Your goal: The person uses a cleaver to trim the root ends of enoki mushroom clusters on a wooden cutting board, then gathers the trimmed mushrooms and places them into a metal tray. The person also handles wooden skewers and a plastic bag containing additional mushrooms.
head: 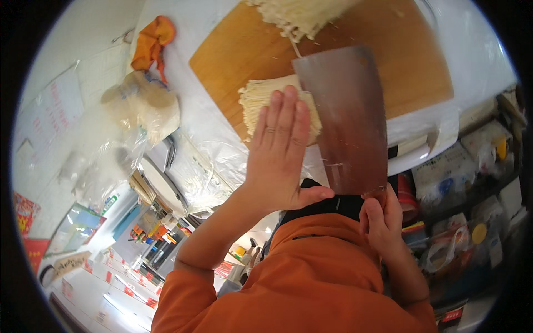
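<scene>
My left hand (279, 154) lies flat, palm down, over a bundle of enoki mushrooms (252, 102), with its fingers stretched out and the thumb pointing right. The caps face left and the cut stem side faces right. In my right hand (381, 220) is the handle of a cleaver (349, 120). Its broad blade shows its side, slightly blurred, just right of the bundle, and small bits cling near its heel. Both are over a wooden cutting board (416, 70). At the board's far edge lies a larger heap of enoki mushrooms (304, 16), partly cut off by the frame.
An orange cloth or bag (152, 43) and clear plastic bags (154, 108) are left of the board. Plastic sheeting (225, 156) covers the table's near left part. On the right, below table height, shelves hold bagged goods (447, 166). A white curved rim (416, 160) runs under the board's right side.
</scene>
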Demonstrator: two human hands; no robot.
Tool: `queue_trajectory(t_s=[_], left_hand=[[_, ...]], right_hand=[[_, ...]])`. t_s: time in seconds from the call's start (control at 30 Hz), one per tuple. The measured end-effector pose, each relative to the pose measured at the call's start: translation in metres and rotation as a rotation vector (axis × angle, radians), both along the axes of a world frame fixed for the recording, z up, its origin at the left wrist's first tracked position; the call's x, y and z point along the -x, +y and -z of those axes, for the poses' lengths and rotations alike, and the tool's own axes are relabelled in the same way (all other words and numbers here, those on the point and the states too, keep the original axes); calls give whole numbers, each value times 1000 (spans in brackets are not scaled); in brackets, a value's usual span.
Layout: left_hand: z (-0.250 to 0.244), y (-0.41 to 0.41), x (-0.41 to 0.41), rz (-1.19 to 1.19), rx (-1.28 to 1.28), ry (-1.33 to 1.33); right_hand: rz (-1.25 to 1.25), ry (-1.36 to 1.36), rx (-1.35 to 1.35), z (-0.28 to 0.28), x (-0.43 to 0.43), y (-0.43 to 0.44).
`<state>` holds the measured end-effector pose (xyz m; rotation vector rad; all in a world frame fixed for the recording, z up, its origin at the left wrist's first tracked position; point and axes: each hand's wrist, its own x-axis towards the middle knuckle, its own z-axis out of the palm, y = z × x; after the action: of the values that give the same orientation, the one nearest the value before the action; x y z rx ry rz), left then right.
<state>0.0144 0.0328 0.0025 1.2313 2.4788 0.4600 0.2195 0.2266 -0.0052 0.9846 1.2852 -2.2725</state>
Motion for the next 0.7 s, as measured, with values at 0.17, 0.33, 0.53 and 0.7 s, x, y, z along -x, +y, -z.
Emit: queue_trajectory(t_s=[0.17,0.33,0.53,0.7], left_hand=[[-4,0,1,13,26,-29],[-7,0,0,-4,16,-20],[-15,4,0,-22,-12,-14],[-19,6,-2,-39,-50,-26]], right_hand=[[-11,-9,23,-4,8,0],[-21,18,13,0,15,-3],[3,25,-85,-2,26,-11],[-52,21,-120,-3,44,-10]])
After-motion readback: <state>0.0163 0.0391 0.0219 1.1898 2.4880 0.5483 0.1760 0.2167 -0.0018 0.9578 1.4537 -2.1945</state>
